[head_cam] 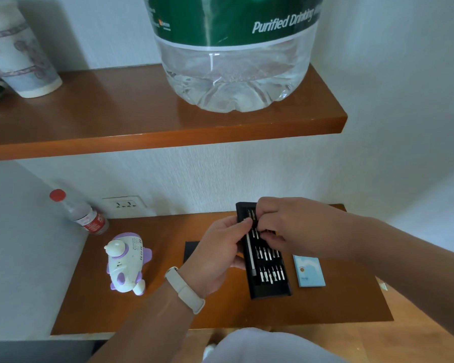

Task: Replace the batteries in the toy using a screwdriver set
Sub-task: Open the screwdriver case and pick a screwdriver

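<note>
Two wooden boards fill the view: a shelf (116, 121) high and far, and below it the desk (168, 310) set against a white wall. On the shelf stands a big clear water jug (233, 74) with a green label, and far to its left a patterned paper cup (19, 53). On the desk, right of middle, is the screwdriver set (270, 279), a long black tray with rows of bits and a silver driver handle along its left side. The left hand (218, 252) grips its left edge, thumb over the rim and fingers beneath. The right hand (294, 226) reaches over the tray's far end with fingers curled down onto the bits; whether it pinches one I cannot tell. The toy (126, 263), white and purple, lies well to the left of the tray on the desk. A small clear bottle (81, 213) with a red cap stands in the far left corner. A flat black cover (192, 252) lies behind the left hand, and a blue pack (309, 271) lies just right of the tray. A pale band (185, 290) wraps the left wrist.
</note>
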A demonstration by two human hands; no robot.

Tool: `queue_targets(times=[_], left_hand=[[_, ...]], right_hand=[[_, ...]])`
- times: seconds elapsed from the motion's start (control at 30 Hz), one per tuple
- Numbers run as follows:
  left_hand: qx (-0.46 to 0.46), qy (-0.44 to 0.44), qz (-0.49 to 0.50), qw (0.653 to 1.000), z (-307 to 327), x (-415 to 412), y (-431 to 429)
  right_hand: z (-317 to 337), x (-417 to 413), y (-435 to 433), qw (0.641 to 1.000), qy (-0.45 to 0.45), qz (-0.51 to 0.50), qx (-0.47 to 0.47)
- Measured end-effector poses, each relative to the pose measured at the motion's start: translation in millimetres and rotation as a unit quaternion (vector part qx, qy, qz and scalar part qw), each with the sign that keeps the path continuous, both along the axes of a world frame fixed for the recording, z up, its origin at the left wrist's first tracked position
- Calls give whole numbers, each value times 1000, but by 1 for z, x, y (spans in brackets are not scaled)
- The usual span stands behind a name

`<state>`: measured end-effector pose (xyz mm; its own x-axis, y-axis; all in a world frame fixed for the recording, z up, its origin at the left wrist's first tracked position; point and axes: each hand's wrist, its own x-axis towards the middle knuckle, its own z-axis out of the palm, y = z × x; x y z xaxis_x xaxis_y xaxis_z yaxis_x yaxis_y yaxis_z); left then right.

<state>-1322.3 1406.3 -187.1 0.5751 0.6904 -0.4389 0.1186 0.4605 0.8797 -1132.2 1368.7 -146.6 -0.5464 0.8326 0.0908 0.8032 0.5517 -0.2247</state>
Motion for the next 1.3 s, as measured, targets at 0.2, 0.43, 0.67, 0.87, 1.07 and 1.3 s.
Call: queue_targets(times=[0.2, 0.43, 0.67, 0.87, 1.07, 1.3], left_hand=[[2, -6, 6, 1000, 0, -5, -2], [-9, -31, 20, 999, 2, -14, 2], [-30, -62, 38, 997, 1, -17, 3], [-27, -57, 29, 998, 2, -17, 2], [-17, -54, 18, 998, 3, -17, 1], [-8, -57, 11, 998, 3, -15, 1]], right_hand=[[1, -6, -2, 998, 0, 37, 55], [-5, -10, 0, 998, 3, 30, 56], [-7, -10, -3, 996, 78, 2, 34], [-7, 0, 6, 990, 116, -31, -70], [-8, 0, 4, 994, 100, -17, -44], [-11, -9, -1, 981, 176, -73, -37]])
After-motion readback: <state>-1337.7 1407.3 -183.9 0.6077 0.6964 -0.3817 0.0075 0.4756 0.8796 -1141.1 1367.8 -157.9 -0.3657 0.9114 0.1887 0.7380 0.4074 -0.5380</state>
